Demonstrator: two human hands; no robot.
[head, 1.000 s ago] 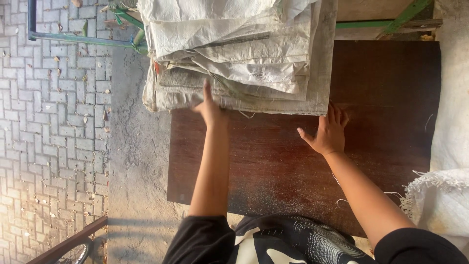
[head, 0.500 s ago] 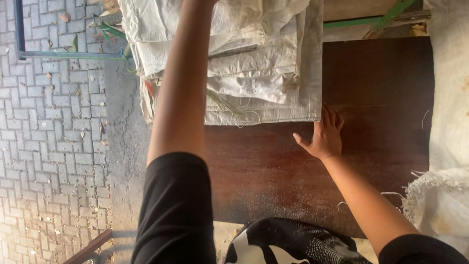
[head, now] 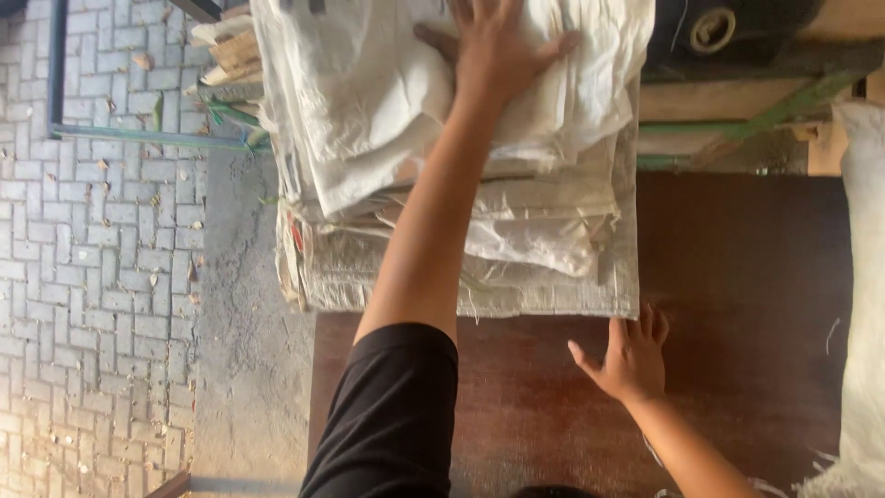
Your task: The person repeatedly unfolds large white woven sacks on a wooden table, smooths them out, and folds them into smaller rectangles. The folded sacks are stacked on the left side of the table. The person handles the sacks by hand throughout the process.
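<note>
A stack of woven sacks (head: 479,221) lies flat at the far edge of the dark brown table (head: 737,277); these empty, off-white and greyish packaging bags are folded and piled unevenly, with frayed edges and a red mark showing on the left side. Another white woven sack (head: 862,304) stands along the right edge of the table, its lower corner fraying. No labels, signs or screens are in view.

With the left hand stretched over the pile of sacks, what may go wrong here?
1. The pile of sacks hangs past the brown table edge on the left side; a pull by the left hand may slide it off.
2. The right hand lies flat beside the pile's near edge; shifting sacks might catch its fingers.
</note>
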